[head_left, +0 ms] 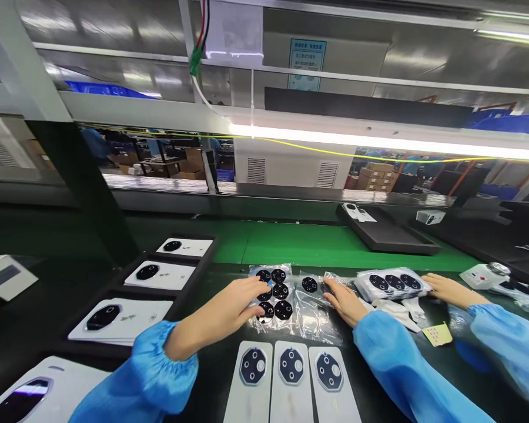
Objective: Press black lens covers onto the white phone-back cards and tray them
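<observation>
Your left hand (223, 311) lies spread on a clear plastic bag (288, 326) of round black lens covers (280, 291): light, slippery film, so take the edge. Your right hand (344, 302), also open, touches the next bag (317, 317).

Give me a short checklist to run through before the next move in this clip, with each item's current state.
1. Left hand on the clear plastic bag of black lens covers: ok, touching it.
2. Left hand gripping a cover: cannot tell.
3. Right hand on a second clear plastic bag holding one black lens cover: ok, touching it.
4. Three white rounded cards with dark round lens pieces: ok, flat, side by side, below the hands.
5. Co-worker's hand on a third plastic bag of black covers: ok, apart from both hands.
</observation>
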{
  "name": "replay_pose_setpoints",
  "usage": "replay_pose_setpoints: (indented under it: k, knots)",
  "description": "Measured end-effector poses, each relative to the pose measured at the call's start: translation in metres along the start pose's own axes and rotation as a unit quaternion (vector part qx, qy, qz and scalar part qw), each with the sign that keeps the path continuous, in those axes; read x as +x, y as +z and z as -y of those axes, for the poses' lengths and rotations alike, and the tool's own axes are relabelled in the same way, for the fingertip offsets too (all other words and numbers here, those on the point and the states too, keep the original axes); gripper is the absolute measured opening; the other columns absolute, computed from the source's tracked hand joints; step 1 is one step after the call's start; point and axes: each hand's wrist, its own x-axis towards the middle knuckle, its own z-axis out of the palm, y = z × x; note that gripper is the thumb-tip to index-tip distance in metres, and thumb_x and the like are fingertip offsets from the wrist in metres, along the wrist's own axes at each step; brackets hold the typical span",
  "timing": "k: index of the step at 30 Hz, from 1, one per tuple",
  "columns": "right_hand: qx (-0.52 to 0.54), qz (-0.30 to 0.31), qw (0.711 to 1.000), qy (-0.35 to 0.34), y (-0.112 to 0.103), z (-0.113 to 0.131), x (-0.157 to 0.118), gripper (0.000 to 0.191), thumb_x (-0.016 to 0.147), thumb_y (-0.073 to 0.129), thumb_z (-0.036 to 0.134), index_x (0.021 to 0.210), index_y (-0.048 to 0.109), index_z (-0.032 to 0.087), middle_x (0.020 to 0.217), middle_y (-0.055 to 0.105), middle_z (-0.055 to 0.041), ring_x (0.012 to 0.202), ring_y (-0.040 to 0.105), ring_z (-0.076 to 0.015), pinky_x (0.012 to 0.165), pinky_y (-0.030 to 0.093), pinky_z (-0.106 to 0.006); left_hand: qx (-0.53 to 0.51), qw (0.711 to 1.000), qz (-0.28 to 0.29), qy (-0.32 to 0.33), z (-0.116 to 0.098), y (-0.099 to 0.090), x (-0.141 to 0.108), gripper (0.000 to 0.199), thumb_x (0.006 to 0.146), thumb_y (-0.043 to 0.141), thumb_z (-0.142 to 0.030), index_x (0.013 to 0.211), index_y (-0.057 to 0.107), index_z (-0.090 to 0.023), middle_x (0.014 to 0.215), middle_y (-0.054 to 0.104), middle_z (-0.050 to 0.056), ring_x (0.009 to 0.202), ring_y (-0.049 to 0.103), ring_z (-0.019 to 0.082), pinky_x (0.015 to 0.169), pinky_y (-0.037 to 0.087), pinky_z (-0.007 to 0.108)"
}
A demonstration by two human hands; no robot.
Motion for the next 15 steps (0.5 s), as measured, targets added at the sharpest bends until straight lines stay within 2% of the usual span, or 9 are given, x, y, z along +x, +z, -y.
replay_pose_setpoints:
  k: [4,7,11,13,15]
  knots:
    - [0.030,-0.028,0.999,-0.016,-0.020,0.010,-0.012,0.035,0.088,0.050,0.025,0.122,0.057,0.018,0.139,0.051,-0.0155,0.125,0.052,-0.0275,0.101,0.046,-0.045,-0.014,0.999,0.032,-0.016,-0.004,0.011,-0.035,0.033,0.087,0.058,-0.019,0.119,0.055,-0.025,0.125,0.062,0.005,0.120,0.055,0.022,0.101,0.046,0.037]
    - [0.092,-0.051,0.992,-0.070,-0.028,0.040,-0.041,0.030,0.092,0.045,0.027,0.118,0.059,0.022,0.128,0.060,-0.0105,0.118,0.058,-0.0231,0.099,0.049,-0.039,-0.044,0.998,0.026,-0.042,-0.012,0.029,-0.051,0.020,0.086,0.058,-0.014,0.104,0.059,-0.024,0.107,0.067,0.001,0.102,0.061,0.019,0.089,0.051,0.030]
    - [0.165,-0.014,0.966,-0.200,-0.025,0.085,-0.083,0.027,0.090,0.052,0.029,0.116,0.061,0.032,0.116,0.069,-0.0025,0.103,0.066,-0.0235,0.085,0.058,-0.036,-0.079,0.994,-0.037,-0.061,-0.022,0.054,-0.065,0.016,0.089,0.048,-0.009,0.094,0.057,-0.023,0.094,0.065,0.000,0.090,0.060,0.016,0.079,0.052,0.025]
    - [0.171,0.012,0.953,-0.249,-0.019,0.097,-0.095,0.030,0.088,0.056,0.032,0.117,0.062,0.037,0.111,0.072,-0.0009,0.097,0.070,-0.0252,0.077,0.061,-0.036,-0.076,0.992,-0.085,-0.059,-0.022,0.063,-0.072,0.017,0.092,0.044,-0.011,0.095,0.056,-0.022,0.091,0.065,0.001,0.088,0.060,0.016,0.078,0.052,0.025]
    - [0.183,0.017,0.946,-0.268,-0.012,0.099,-0.101,0.034,0.088,0.056,0.033,0.120,0.060,0.045,0.105,0.074,0.0022,0.090,0.072,-0.0255,0.070,0.064,-0.034,-0.060,0.988,-0.128,-0.055,-0.020,0.069,-0.078,0.017,0.094,0.041,-0.013,0.095,0.056,-0.023,0.090,0.066,0.002,0.088,0.061,0.016,0.077,0.053,0.026]
